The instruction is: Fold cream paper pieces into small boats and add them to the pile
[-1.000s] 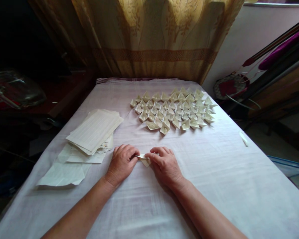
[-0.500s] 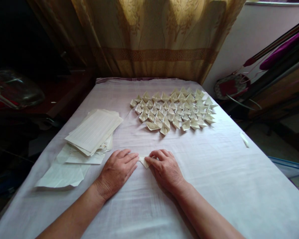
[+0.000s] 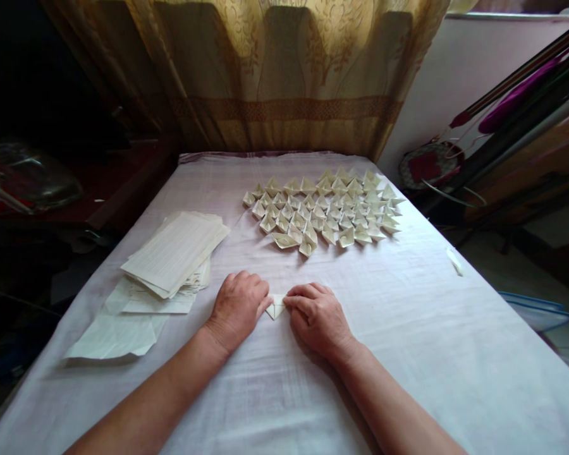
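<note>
My L hand (image 3: 241,309) & R hand (image 3: 318,319) pinch opp. edges of a small cream triangular folded paper (image 3: 275,308), part-done, near-ctr on the white cloth-covered counter (image 3: 431,335). Many cream folded-paper boats (image 3: 317,219) done, far right; off-white rectangular paper sheets (image 3: 177,249) stacked left, not yet folded.

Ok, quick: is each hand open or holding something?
Left hand: closed, holding the left end of the folded paper.
Right hand: closed, holding its right end.

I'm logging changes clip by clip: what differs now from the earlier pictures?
The left hand, laid flatter half a second ago, has moved slightly forward, its fingers now curled in at the left end of the folded paper. Unchanged: the right hand at the other end, the paper boats and the paper stack.
</note>
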